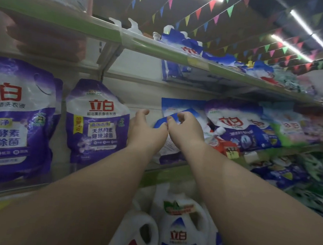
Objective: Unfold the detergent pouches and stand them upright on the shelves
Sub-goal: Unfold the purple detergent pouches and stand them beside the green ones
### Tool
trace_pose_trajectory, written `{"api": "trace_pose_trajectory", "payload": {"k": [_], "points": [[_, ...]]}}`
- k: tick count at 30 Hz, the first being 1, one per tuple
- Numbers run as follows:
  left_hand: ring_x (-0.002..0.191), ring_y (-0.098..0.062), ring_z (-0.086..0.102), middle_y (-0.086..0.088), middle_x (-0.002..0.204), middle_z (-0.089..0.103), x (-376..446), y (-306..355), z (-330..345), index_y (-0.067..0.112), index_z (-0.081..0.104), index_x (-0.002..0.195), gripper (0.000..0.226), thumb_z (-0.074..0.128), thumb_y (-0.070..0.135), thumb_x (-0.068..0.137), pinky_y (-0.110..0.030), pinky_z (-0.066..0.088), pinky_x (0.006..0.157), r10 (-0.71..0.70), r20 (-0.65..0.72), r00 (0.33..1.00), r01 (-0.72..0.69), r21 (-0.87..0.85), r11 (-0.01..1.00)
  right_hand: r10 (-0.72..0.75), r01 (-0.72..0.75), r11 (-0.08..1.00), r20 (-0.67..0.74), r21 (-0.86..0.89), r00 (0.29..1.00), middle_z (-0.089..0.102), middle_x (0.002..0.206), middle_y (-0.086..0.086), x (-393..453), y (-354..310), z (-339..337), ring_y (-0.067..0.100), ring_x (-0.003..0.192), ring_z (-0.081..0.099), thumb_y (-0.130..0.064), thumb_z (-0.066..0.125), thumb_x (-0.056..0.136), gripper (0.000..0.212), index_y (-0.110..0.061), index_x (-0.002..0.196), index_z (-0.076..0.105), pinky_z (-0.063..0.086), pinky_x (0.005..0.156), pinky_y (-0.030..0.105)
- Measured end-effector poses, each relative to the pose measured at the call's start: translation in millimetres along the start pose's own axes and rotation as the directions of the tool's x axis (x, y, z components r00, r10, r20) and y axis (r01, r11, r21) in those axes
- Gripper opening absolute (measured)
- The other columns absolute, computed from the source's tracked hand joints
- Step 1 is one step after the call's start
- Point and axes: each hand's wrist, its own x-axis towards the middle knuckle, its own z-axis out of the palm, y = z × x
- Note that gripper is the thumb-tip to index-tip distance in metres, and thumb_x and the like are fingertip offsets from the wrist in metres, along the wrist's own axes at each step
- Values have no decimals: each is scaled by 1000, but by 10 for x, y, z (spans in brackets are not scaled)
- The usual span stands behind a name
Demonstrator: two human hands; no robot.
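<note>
Head view: right of the upright purple pouch (96,123), the left hand (145,128) has fingers loosely curled at the folded blue pouch (174,113); right hand (186,127) pinches its top flap. It looks soft, slick, liquid-heavy; best gripped at the corners.

Blue pouch (180,112): lower part hidden behind both hands; folded or not, can't tell. Left hand (145,129) fingertips out of sight behind it. Right hand (186,128) curled, grip unclear. Big purple pouch (11,121) cut by left edge. Shelf goods at far right (301,178) smeared w/ blur, unreadable. White jugs (182,235) cut by bottom edge, partly behind forearms.
</note>
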Motion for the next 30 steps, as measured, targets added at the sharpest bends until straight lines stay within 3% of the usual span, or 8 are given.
{"api": "trace_pose_trajectory", "payload": {"k": [5, 9, 12, 16, 19, 24, 28, 30], "points": [[123, -20, 55, 6, 152, 44, -145, 25, 244, 39, 39, 151, 77, 70, 50, 82, -39, 52, 96, 17, 83, 996, -19, 25, 1000, 20, -22, 998, -23, -63, 1000, 57, 151, -1, -59, 164, -257, 20, 130, 58, -42, 60, 105, 52, -20, 150, 51, 37, 89, 26], [131, -23, 57, 7, 151, 53, -199, 4, 417, 51, 38, 151, 86, 59, 54, 68, -47, 51, 107, 44, 216, 975, -84, 179, 980, -2, -10, 980, -60, -199, 998, 56, 146, 4, -43, 329, -397, 20, 115, 59, -41, 66, 100, 50, -17, 143, 55, 50, 90, 31], [151, -23, 35, 5, 166, 36, -205, -50, 532, 48, 24, 160, 93, 60, 61, 76, -51, 40, 117, 89, 321, 943, -232, 440, 867, 10, -28, 965, -69, -262, 998, 52, 141, 6, -33, 464, -443, 24, 114, 61, -41, 72, 97, 50, -18, 139, 56, 60, 94, 43], [151, -27, 33, 4, 168, 31, -144, -130, 629, 53, 22, 159, 87, 56, 72, 82, -53, 38, 117, 71, 356, 932, -289, 610, 738, 1, -27, 956, -88, -293, 996, 47, 138, 7, -41, 647, -438, 24, 118, 57, -37, 75, 95, 47, -19, 134, 56, 52, 95, 34], [139, -29, 48, 5, 157, 48, -105, -152, 637, 54, 30, 156, 75, 51, 74, 86, -50, 47, 108, 90, 338, 937, -296, 630, 718, -12, -29, 969, -162, -245, 987, 43, 131, 6, -41, 738, -395, 20, 106, 52, -32, 73, 96, 35, -20, 118, 49, 43, 76, 26], [132, -31, 54, 1, 149, 57, -73, -159, 678, 50, 35, 156, 61, 43, 66, 97, -47, 51, 102, 121, 340, 933, -327, 656, 680, 57, -81, 993, -257, -86, 965, 46, 124, 7, -59, 854, -302, 21, 93, 51, -15, 62, 97, 15, -16, 107, 51, 37, 70, 26], [127, -31, 56, 1, 146, 59, 2, -159, 691, 50, 39, 154, 51, 42, 56, 103, -43, 50, 103, 97, 327, 940, -299, 651, 698, 57, -69, 997, -241, -43, 969, 45, 122, 6, -105, 901, -240, 22, 95, 52, -3, 62, 89, 20, -13, 104, 52, 40, 73, 28], [124, -30, 57, -1, 142, 61, 21, -150, 687, 49, 41, 153, 47, 39, 53, 106, -42, 50, 102, 96, 326, 941, -299, 660, 690, 69, -80, 996, -225, -38, 972, 44, 122, 5, -111, 890, -240, 22, 94, 50, -2, 63, 88, 24, -11, 108, 53, 37, 67, 26]]}}
